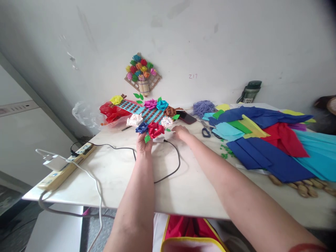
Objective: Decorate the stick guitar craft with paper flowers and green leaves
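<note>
A lattice of brown sticks and light-blue strips (133,107), trimmed with crepe-paper flowers and green leaves, is tilted above the table. My left hand (144,145) grips its lower edge from below, beside the dark-blue paper flower (141,128) and the red paper flower (156,130); the flowers cover part of the fingers. My right hand (180,133) is at the lattice's right end, near a white speckled paper flower (167,121). Its fingertips are pinched together close to a small green leaf; what they hold, if anything, is too small to make out.
Scissors (206,132), a dark phone (186,117), purple yarn (203,108) and folded crepe paper (252,154) lie to the right. A power strip (65,169) with cables sits at the left. A glue-gun-like black cord (179,157) loops across the table (194,196).
</note>
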Demonstrator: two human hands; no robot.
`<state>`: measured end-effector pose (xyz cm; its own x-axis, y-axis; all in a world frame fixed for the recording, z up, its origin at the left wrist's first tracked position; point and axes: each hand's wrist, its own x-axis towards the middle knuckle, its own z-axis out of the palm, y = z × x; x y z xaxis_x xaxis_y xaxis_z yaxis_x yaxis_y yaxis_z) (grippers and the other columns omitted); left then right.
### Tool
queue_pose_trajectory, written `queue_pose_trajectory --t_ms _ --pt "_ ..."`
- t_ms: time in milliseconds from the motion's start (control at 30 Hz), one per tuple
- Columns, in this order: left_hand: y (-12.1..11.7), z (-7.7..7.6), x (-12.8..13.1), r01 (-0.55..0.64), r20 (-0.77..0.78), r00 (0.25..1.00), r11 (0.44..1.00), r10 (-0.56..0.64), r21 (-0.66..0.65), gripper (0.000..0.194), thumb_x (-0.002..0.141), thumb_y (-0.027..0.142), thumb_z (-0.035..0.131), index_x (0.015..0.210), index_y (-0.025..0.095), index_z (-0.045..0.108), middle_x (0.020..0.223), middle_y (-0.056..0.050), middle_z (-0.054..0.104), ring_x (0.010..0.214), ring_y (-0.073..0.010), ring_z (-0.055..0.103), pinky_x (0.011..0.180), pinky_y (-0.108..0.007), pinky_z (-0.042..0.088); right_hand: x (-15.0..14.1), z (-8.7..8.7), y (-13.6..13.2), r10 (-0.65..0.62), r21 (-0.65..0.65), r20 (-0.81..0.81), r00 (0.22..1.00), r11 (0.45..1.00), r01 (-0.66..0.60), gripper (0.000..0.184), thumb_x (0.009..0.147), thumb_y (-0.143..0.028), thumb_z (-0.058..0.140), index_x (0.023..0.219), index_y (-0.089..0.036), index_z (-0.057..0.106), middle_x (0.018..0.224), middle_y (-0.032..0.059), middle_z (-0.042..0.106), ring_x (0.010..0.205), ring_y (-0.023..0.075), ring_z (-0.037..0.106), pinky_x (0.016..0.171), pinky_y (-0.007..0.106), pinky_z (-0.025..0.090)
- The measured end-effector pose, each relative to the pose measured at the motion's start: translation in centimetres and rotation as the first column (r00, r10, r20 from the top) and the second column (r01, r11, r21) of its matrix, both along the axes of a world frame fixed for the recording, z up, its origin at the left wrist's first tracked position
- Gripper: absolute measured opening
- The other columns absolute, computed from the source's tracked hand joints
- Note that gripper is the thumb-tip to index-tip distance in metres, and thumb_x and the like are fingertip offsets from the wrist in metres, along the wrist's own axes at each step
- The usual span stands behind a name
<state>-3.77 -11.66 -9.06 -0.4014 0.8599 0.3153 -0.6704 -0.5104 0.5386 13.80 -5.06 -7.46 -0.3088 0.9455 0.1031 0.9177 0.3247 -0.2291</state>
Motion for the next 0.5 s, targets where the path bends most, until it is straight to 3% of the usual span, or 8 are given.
queue_pose_trajectory --t_ms 267,500 --pt "0.1 0.0 -0.3 -0.014 0.026 1.000 1.000 0.013 0.027 0.038 0.066 0.009 0.062 0.099 0.027 0.062 0.100 -0.003 0.068 0.100 -0.0195 0.061 0.079 -0.027 0.049 -2.2 -0.1 1.2 0.096 0.092 0.200 0.975 0.989 -0.116 0.033 0.087 -0.019 0.043 0.110 -0.009 0.064 0.116 0.0174 0.061 0.111 0.0279 0.052 0.086 0.035 0.044" --pt "0.2 0.0 -0.2 0.010 0.092 0.996 1.000 -0.008 -0.016 0.034 0.065 0.004 0.057 0.093 0.022 0.063 0.094 -0.003 0.069 0.093 -0.0171 0.063 0.081 -0.026 0.049 -2.9 -1.3 1.5 0.174 0.222 0.265 0.948 0.946 -0.235 0.036 0.084 -0.004 0.038 0.104 -0.006 0.067 0.104 0.0223 0.065 0.111 0.0284 0.053 0.085 0.034 0.045"
